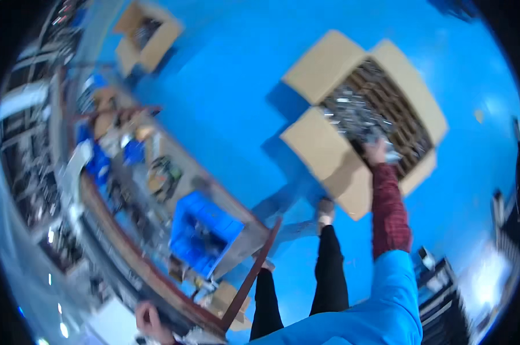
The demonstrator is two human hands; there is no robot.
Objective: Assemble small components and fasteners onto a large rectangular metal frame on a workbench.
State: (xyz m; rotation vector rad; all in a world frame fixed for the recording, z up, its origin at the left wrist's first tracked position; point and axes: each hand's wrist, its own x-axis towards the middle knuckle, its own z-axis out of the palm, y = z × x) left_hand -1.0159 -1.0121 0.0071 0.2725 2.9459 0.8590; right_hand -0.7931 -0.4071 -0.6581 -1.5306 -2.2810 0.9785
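My right arm, in a blue garment with a dark red checked sleeve, stretches down into a large open cardboard box (329, 141) on the floor. Inside, my right hand (376, 150) is among shiny metallic parts (355, 112), beside rows of brown cardboard dividers (398, 103). Motion blur hides its fingers, so I cannot tell whether it grips a part. My left hand (149, 319) is low at the left, by the near edge of the workbench (205, 178). Its fingers are curled, and nothing shows in them.
A blue bin (205, 233) with dark contents stands on the cluttered bench to my left. A smaller open carton (150, 43) holding dark items sits on the blue floor (225, 80) at the far left. Dark racks (444, 299) stand at the lower right.
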